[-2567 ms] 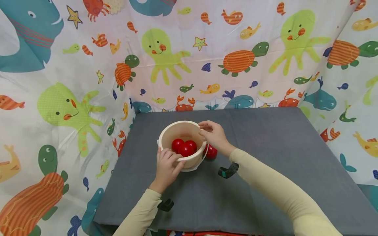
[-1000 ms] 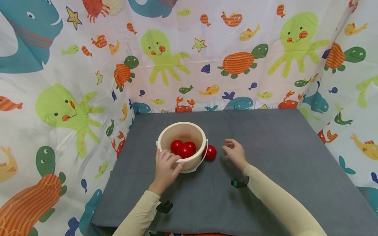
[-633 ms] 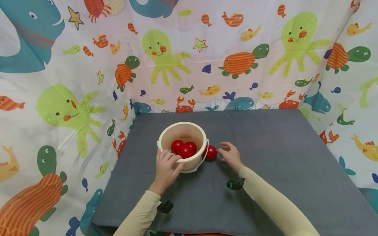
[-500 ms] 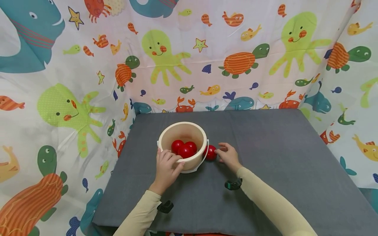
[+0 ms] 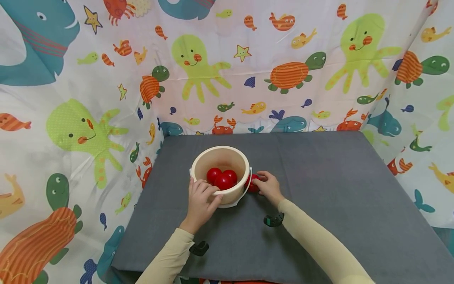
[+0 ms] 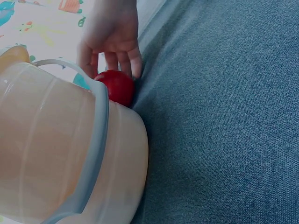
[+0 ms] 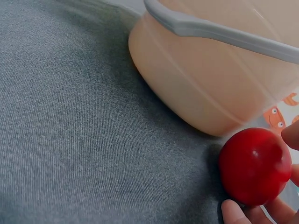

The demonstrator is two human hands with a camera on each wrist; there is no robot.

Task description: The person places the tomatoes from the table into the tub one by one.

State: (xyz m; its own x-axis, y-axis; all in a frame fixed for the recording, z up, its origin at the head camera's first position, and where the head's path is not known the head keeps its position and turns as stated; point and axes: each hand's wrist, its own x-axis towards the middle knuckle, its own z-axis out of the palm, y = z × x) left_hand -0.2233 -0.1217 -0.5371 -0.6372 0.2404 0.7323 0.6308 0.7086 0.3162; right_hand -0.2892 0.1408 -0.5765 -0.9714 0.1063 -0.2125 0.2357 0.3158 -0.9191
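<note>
A cream bucket (image 5: 232, 194) with a pale handle (image 6: 99, 135) stands upright on the grey cloth, holding 3 shiny red balls (image 5: 224, 181). My left hand (image 5: 201, 201) grips the bucket's near-left rim, fingers over the edge and thumb outside. Just right of the bucket, another red ball (image 7: 254, 166) rests on the cloth, close against the wall. My right hand (image 5: 269, 187) is at this ball, with thumb and fingers around it. In the right wrist view, fingertips (image 7: 232, 212) lie along its lower side; in the left wrist view, the hand comes from behind it.
A grey cloth covers the table (image 5: 319, 205), which stretches away to the right. A curtain (image 5: 255, 39) printed with sea animals hangs behind and along both sides. Both wrists carry small black devices (image 5: 274, 220).
My right hand has left the bucket's right rim, swung out to the right, then come back left onto the outer ball. My left hand has stayed on the rim.
</note>
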